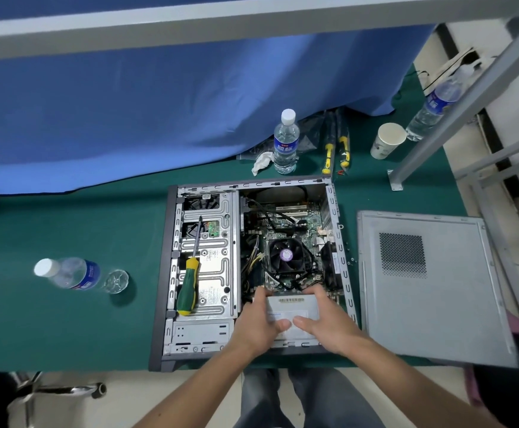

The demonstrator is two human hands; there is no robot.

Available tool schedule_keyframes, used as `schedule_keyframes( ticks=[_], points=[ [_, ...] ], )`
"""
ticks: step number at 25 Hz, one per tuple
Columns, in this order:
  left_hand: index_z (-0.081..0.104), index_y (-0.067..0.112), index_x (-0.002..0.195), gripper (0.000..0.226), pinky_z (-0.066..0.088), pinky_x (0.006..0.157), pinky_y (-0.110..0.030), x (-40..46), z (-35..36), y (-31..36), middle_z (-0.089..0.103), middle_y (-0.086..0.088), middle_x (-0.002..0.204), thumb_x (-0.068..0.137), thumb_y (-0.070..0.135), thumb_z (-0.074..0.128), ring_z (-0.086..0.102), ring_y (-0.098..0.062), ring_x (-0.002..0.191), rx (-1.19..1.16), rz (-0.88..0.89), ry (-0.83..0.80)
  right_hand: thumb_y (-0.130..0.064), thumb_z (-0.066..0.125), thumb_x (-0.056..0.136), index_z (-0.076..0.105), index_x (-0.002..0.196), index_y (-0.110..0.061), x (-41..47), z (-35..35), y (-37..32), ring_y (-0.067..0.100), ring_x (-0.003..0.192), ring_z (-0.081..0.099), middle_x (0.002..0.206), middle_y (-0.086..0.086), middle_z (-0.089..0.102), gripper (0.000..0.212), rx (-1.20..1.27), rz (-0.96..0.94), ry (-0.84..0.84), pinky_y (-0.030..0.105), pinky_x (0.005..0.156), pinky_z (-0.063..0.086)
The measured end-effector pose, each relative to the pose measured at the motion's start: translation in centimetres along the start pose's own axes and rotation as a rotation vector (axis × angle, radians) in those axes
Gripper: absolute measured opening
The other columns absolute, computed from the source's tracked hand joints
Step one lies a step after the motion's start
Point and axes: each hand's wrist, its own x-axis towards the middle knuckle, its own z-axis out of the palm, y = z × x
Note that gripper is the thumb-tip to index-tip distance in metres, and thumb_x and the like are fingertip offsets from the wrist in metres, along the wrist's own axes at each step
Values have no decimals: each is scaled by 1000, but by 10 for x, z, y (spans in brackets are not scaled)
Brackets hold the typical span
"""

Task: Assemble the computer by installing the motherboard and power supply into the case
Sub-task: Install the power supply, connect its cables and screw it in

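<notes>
both hands, left hand (259, 324) and right hand (320, 322), grip clamped on the power supply (292, 310) in the case's (171, 273) near right corner, motherboard (286, 239) just beyond.

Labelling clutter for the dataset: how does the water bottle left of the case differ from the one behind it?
The left bottle lies on its side; the back bottle stands upright. The left bottle sits alone on the green mat; the back bottle has crumpled tissue beside it. Both are clear, white-capped, blue-labelled.
</notes>
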Motion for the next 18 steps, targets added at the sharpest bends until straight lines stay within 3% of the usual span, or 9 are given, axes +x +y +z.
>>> schedule_keyframes(
  ticks=[2, 5, 7, 13, 18],
  points=[
    [35, 21, 122, 50, 55, 78, -30, 5, -5, 6, 61, -4, 119, 90, 27, 72, 62, -21, 101, 22, 7, -21, -38, 67, 90, 37, 125, -35, 3, -5, -1, 12, 92, 63, 114, -4, 61, 46, 27, -5, 4, 39, 88, 53],
    [35, 23, 133, 56, 50, 96, -40, 5, -5, 4, 59, -7, 123, 90, 30, 71, 60, -24, 107, 71, 6, -56, -40, 66, 90, 35, 124, -35, 2, -2, 0, 15, 96, 62, 117, -1, 58, 47, -25, 0, -11, 41, 90, 52],
    [36, 24, 135, 57, 48, 99, -41, 4, -1, 0, 60, -8, 123, 90, 31, 70, 59, -24, 110, 99, 3, -51, -42, 66, 90, 33, 124, -35, 2, 0, 2, 17, 98, 62, 117, 0, 58, 48, -71, 7, -8, 42, 91, 51],
    [41, 23, 128, 51, 51, 86, -30, 10, -6, -5, 66, 4, 114, 88, 33, 72, 63, -17, 97, 144, -6, -100, -44, 64, 91, 33, 131, -30, 3, 0, 0, 18, 100, 62, 120, 0, 60, 52, -133, 7, -34, 40, 92, 51],
    [39, 25, 136, 65, 45, 77, -24, 15, -4, -9, 62, 9, 103, 84, 40, 75, 59, -13, 90, 157, -37, -94, -43, 62, 93, 31, 134, -25, 3, -6, -2, 17, 97, 64, 120, -1, 60, 54, -155, 13, -95, 37, 90, 52]
  ],
)
